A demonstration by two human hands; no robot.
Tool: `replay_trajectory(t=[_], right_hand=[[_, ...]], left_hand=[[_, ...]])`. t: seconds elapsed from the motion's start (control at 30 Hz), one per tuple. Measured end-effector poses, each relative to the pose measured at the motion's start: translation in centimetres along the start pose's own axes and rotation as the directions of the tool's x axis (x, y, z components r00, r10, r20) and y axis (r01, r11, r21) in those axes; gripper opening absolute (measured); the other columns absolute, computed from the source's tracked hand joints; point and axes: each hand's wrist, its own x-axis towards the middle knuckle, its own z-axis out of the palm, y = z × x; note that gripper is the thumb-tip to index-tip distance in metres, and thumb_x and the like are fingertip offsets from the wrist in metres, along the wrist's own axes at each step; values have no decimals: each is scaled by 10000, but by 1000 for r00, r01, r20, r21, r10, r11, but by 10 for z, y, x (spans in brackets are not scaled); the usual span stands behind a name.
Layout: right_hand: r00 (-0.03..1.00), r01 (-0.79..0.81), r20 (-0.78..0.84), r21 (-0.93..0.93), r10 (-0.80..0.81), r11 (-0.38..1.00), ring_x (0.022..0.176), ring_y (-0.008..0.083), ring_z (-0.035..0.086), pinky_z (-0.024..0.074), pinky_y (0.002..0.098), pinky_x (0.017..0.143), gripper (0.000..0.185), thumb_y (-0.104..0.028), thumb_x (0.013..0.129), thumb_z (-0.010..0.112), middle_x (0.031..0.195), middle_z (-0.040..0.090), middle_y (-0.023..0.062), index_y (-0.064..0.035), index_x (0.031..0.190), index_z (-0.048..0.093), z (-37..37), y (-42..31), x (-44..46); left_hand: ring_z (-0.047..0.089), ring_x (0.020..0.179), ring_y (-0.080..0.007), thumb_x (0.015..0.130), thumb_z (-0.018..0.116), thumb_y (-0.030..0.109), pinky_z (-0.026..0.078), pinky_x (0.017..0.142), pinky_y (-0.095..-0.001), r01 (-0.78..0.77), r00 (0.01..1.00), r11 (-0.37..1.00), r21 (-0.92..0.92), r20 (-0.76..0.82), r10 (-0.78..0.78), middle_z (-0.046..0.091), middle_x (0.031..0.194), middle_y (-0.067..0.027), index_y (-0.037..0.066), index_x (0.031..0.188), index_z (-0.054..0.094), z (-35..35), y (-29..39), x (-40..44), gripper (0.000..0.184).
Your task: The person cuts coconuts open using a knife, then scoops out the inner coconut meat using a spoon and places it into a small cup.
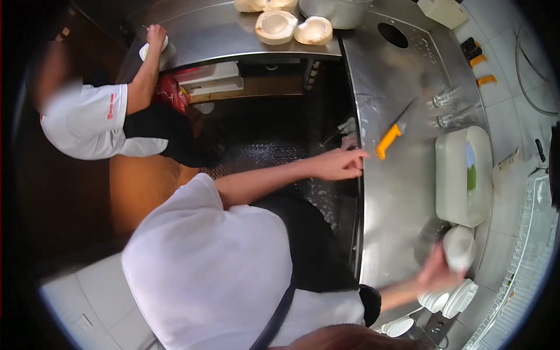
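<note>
My left hand (341, 164) is over the near edge of the steel counter (385, 204), with its fingers apart and nothing visible in them. To its right, a knife with a yellow handle (388, 141) lies on the counter. My right hand (437, 271), blurred by motion, grips a white bowl (459, 248) beside stacks of white dishes (461, 298). A white rectangular tub (464, 175), with something green inside, stands just beyond the bowl.
Two clear glasses (452, 119) lie near the wall. Halved coconut shells (276, 27) and a large pot (335, 13) sit at the top. The counter has a round hole (392, 35). At left, a co-worker (99, 122) has a hand on a white container (153, 49).
</note>
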Motion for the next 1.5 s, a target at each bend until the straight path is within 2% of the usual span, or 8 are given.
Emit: replay_trajectory(t=[0.03,0.3,0.57,0.9,1.1,1.3,1.47,1.5], right_hand=[[905,-366,378,457,196,810,1218,345,511,425,509,1042,611,-251,778,675,1319,530,193,52,1275,490,-1,76,18],[476,-869,102,-97,873,485,1025,196,629,543,365,834,485,-497,913,515,1159,631,45,-111,1201,570,172,355,-61],[190,-684,76,-705,979,188,876,152,623,538,328,740,304,-290,968,604,1004,637,44,-73,1178,573,167,431,-37],[132,-573,98,-804,986,157,810,112,614,529,279,693,265,-270,961,618,965,640,30,-81,1143,583,207,486,50],[-109,-317,-7,-947,994,-41,803,128,629,536,285,666,229,-254,971,600,944,653,41,-82,1122,591,237,552,40],[-496,227,-56,-972,866,68,738,124,621,528,282,638,222,-217,945,630,872,644,29,-78,1115,601,302,594,-78],[-729,517,-147,-759,669,396,608,106,585,507,263,580,123,-48,888,597,710,595,10,-63,1010,601,317,623,-229],[-728,563,-178,-706,661,429,603,111,582,499,263,567,109,-23,879,579,704,593,18,-60,981,592,316,625,-264]], left_hand=[[625,1046,-246,897,658,215,527,864,-367,21,1000,991,-131,14,-19,596,1212,-136,76,1420,371,-14,31,-4,613],[549,1194,-312,699,811,347,463,971,-396,197,934,975,107,-322,-153,553,1281,-182,40,1340,480,-125,20,-58,784],[641,1029,-375,715,777,448,514,884,-433,664,385,710,236,-922,-53,652,1106,-224,13,1228,555,-325,-74,-102,708],[522,1207,-437,685,816,521,448,996,-482,821,176,541,183,-982,65,511,1322,-290,-64,1444,244,-445,-129,-92,1116],[643,763,-375,840,693,312,518,709,-445,642,98,751,-153,-955,-279,631,819,-170,14,1430,303,-242,-163,-206,767],[629,1119,-355,814,653,426,514,921,-435,136,-744,-174,-975,15,-668,674,1157,-184,53,1127,690,95,-197,-349,488],[643,528,-250,933,564,219,552,489,-459,-349,-626,128,-928,129,-769,669,669,-124,39,814,698,298,-216,-383,253],[640,551,-237,942,577,258,524,445,-439,-35,-590,129,-991,-84,-803,669,701,-127,59,854,689,341,-244,-395,245]])
